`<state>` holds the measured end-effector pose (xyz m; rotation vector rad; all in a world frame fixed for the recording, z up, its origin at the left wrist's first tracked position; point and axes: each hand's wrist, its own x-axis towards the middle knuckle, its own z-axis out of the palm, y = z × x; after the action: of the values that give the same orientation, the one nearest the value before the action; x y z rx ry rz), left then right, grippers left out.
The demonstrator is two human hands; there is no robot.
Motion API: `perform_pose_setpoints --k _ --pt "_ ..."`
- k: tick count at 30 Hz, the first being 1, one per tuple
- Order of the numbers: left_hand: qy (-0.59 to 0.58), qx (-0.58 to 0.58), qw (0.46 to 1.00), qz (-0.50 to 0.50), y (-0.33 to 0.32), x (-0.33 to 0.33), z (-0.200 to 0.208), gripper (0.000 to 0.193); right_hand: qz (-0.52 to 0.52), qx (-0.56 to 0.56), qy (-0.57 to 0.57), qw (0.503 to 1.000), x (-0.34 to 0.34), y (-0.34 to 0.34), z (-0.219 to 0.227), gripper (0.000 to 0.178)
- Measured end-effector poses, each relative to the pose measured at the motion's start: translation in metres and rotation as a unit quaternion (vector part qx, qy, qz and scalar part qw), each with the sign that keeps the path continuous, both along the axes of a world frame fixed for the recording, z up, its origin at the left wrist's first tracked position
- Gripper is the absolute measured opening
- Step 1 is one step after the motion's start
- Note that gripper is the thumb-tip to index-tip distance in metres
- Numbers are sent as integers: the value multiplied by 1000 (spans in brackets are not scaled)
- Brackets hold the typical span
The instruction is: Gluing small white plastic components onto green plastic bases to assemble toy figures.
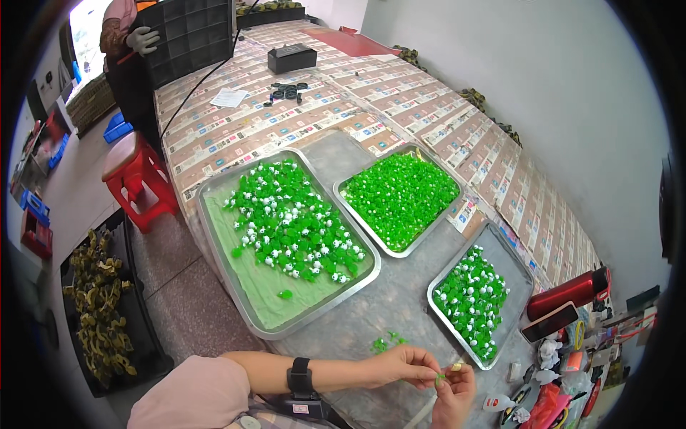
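Note:
Near the front edge of the table, my left hand (401, 366) and my right hand (457, 395) meet, fingertips pinched together. Between them is a small green piece (439, 378), largely covered by the fingers. A few loose green pieces (386, 342) lie on the grey tabletop just beyond my left hand. The right metal tray (516, 259), closest to my right hand, holds green pieces with white black-spotted heads. More of these lie on green cloth in the large left tray (246, 314). The middle tray (400, 252) is filled with small green pieces.
Right of the trays are a red bottle (568, 293), a phone (549, 322) and clutter with a small white bottle (499, 402). Farther off stands a black box (291, 58). A co-worker's gloved hand (143, 41) touches a black compartment tray (189, 43). A red stool (139, 179) stands left.

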<state>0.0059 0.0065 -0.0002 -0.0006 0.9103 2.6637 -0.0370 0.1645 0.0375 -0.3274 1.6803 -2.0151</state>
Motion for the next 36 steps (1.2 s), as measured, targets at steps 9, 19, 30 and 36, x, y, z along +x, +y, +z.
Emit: perform_pose_setpoints --k 9,19,30,36 --pt "6 35 999 1 -3 2 3 12 -32 -112 -171 978 0 1 -30 26" --pt "30 8 999 -9 -2 -1 3 13 -58 -45 -92 993 4 3 -17 20" --pt "59 -14 998 9 4 -2 -2 16 -123 74 43 989 24 0 -1 14" --pt "77 -9 997 22 7 -1 -4 12 -129 117 59 983 24 1 0 13"
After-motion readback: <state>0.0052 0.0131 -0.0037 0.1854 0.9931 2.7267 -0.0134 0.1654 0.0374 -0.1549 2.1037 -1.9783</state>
